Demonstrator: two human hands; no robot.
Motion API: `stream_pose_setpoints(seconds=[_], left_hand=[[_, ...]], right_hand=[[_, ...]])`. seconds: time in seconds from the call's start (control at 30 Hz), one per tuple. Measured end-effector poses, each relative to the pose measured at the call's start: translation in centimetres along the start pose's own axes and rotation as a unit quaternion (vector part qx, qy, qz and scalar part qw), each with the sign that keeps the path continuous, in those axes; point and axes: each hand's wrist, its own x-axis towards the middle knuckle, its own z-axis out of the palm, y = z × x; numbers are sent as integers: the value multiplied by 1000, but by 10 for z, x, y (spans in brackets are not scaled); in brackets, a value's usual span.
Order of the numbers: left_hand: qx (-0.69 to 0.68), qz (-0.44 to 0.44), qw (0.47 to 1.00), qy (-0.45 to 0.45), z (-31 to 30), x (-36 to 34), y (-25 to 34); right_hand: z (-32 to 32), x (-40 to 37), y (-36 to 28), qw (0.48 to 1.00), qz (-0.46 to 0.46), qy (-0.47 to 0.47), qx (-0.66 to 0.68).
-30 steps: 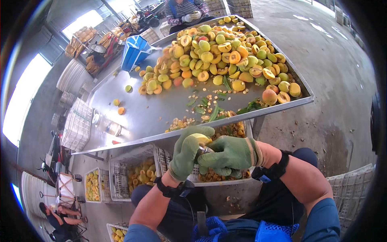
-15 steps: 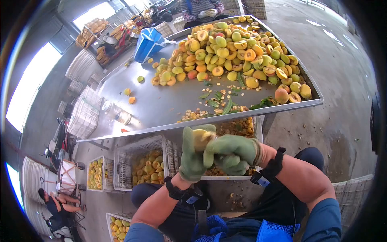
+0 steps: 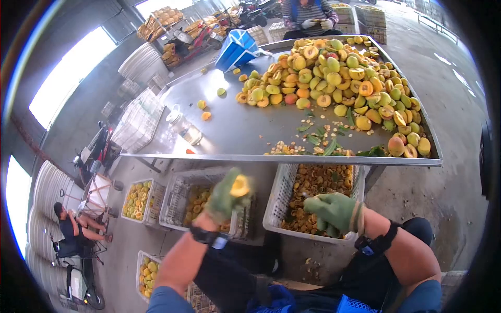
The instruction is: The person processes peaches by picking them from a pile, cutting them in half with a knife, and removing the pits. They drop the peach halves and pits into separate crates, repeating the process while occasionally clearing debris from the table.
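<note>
My left hand (image 3: 223, 197), in a green glove and slightly blurred, is closed on a yellow peach half (image 3: 240, 185). It is above the edge of a grey plastic crate (image 3: 171, 208) holding more peach halves. Over another crate (image 3: 272, 208), filled with brownish pits and scraps, my gloved right hand (image 3: 334, 213) has its fingers curled in. A small pale speck shows by its fingertips; what the fingers hold, if anything, is hidden. The metal table (image 3: 240, 128) beyond bears a large heap of cut peaches (image 3: 334, 78), with leaves and loose pits near its front edge.
A glass jar (image 3: 183, 128) and a blue basket (image 3: 237, 49) are on the table's left part. Another person (image 3: 310, 21) with gloved hands sits across it. More fruit crates (image 3: 140, 201) stand at left, where a seated person (image 3: 75, 229) is visible farther off.
My hands were together around the peach half and are now apart. The left has moved left over the crate with it; the right is over the pit crate. The view has shifted.
</note>
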Motion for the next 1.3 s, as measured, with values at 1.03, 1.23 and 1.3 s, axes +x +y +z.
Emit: stream_pose_setpoints(seconds=[1.03,1.23,1.3], left_hand=[[703,164,692,-7,99,409,99],[547,318,775,-2,90,342,74],[649,270,711,-27,124,312,94]], right_hand=[[-127,27,16,966,-113,-5,230],[-132,75,13,941,-170,102,274],[-136,74,6,927,-169,128,309]])
